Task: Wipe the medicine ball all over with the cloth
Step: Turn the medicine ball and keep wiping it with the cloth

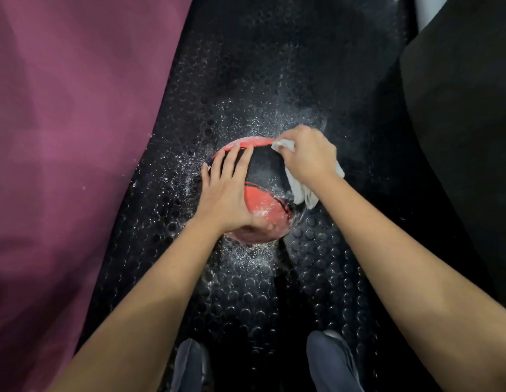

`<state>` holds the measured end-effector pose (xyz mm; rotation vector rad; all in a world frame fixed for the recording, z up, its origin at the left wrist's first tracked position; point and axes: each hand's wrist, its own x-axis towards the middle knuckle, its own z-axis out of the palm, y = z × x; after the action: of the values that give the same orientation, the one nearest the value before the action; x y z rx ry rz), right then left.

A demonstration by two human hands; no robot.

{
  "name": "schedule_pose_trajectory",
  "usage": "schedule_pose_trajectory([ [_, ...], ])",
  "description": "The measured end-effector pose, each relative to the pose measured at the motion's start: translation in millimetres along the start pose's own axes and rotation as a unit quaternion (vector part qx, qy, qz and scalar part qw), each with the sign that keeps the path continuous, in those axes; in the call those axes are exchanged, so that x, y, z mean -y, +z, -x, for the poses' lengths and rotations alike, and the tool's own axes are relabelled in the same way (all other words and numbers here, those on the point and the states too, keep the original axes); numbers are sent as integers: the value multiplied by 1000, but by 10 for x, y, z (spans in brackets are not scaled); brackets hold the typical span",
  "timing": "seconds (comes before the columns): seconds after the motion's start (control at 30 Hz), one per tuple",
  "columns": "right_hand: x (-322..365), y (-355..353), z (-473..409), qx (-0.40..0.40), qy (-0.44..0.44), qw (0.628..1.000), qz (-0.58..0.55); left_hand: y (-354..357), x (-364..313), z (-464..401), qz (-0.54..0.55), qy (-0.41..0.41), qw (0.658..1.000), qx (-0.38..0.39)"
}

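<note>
Medicine ball (263, 193) taken as landmark; red and black panels, seated on black studded rubber mat (274, 80), roughly centre of view.

Far left of ball: purple fabric (62, 137) hanging or draped, well apart from ball. No contact.

Left flank of ball: left hand (226, 190) laid flat on the surface, fingers (234, 162) straight and slightly spread, tips reaching toward the red band at the far rim, thumb out to the side. Pressing, not gripping. Judged to be steadying against roll.

On and around ball: white powder (189, 176) scattered on mat in a ring about the ball; white smears also on the near red panel. Near underside not visible.

Right flank of ball: right hand (308, 157) curled tight round white cloth (299, 190), fingers clamped on the bunched wad; loose tail hanging below the wrist against the ball's right side. Cloth in contact with upper right of ball.

Right of ball, well apart: dark object, unidentified. Near side of ball: two dark shoes (331, 360) on the mat.

Handling judgement: likely heavy and dense, firm shell, grainy surface; powder film probably lowers grip. Round, so free to roll on the mat. Best held by flat palm pressure on the flank opposite the cloth, as now; rolling in place preferable to lifting for reaching the underside. Cloth soft, limp, light.
</note>
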<state>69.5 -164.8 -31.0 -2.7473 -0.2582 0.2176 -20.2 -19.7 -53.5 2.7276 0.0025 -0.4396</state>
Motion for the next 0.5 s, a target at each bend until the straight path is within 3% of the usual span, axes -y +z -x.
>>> schedule_pose_trajectory([
  [0.1,112,-16,45,-10,-42,997,64,64,-152,-75,69,-51,996,-32],
  [0.23,87,60,547,-56,-143,986,68,86,-195,-149,108,-85,989,-59],
  [0.5,61,85,492,-111,-126,985,48,83,-289,-171,107,-102,988,-52],
])
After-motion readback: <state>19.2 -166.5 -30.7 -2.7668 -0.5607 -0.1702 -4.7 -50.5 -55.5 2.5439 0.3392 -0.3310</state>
